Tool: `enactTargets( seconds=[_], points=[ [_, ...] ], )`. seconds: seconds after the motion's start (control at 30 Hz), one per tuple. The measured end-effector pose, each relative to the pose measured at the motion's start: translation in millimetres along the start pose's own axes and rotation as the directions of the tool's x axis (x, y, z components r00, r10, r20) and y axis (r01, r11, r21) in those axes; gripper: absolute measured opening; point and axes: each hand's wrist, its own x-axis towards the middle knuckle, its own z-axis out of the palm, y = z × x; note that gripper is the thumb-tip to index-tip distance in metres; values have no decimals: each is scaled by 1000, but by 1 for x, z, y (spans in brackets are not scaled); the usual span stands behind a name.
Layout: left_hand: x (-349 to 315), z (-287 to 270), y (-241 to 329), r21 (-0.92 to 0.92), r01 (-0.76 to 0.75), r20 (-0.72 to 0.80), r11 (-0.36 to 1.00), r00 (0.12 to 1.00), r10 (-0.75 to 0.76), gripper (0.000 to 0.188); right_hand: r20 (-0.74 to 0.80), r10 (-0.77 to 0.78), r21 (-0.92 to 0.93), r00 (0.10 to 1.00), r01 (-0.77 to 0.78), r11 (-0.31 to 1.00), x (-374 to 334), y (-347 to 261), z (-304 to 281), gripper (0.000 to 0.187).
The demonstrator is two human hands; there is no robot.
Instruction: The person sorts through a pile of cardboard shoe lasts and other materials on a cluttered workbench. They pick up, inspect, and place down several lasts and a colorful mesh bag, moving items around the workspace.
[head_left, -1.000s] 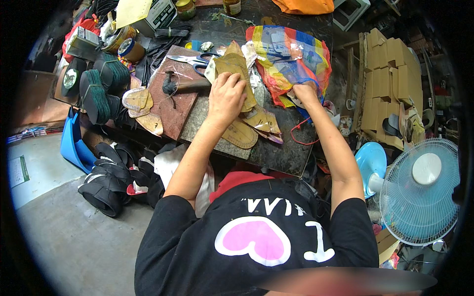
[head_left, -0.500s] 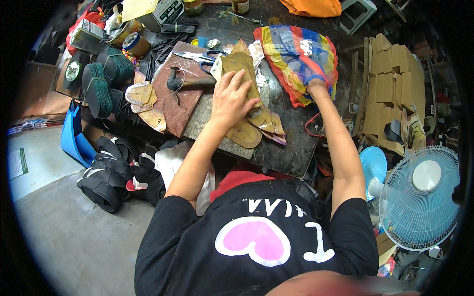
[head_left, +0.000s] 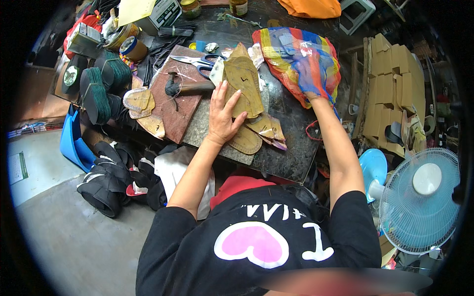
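My left hand (head_left: pixel 224 114) lies with its fingers spread on the near-left edge of a stack of tan shoe-pattern pieces (head_left: pixel 244 81). More pattern pieces (head_left: pixel 245 141) stick out from beneath, toward the table's front edge. Just left of that hand, a hammer (head_left: pixel 190 88) rests on a reddish-brown board (head_left: pixel 177 112), its handle reaching under the fingers. Blue-handled scissors (head_left: pixel 195 60) lie beyond it. My right hand (head_left: pixel 311 79) is inside a red, yellow and blue mesh bag (head_left: pixel 280 47); the netting hides its fingers and whatever they touch.
Dark soles tied with green cord (head_left: pixel 96 96) and jars (head_left: pixel 135 48) crowd the table's left. Cardboard boxes (head_left: pixel 390 81) and a blue fan (head_left: pixel 419 202) stand at the right. Black shoe parts (head_left: pixel 106 180) lie on the floor at left.
My left hand has slid nearer and slightly left, uncovering more of the top pattern piece. My right hand has shifted within the mesh bag, whose netting now bunches differently over it.
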Motion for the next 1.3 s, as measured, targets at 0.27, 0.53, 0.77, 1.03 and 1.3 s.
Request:
enactTargets(
  seconds=[0.27, 0.53, 0.77, 1.03, 1.3],
  points=[
    [0, 0, -1, 38, 8, 27, 999, 1000, -9, 56, 141, -96, -136, 985, 115, 984, 12, -4, 13, 67],
    [2, -1, -1, 38, 3, 24, 999, 1000, -4, 54, 241, 241, 135, 940, -279, 951, 16, -2, -3, 41],
    [1, 0, 0, 48, 18, 30, 999, 999, -20, 54, 146, 26, -112, 989, -9, 994, 12, -8, -17, 47],
    [2, -2, 0, 41, 22, 29, 999, 999, -23, 56, 246, 136, -192, 960, -89, 977, 33, -9, 1, 46],
    [2, -2, 1, 40, 29, 23, 999, 999, -30, 55, 129, 438, 3, 890, -442, 897, 13, -4, -39, 37]
  ],
)
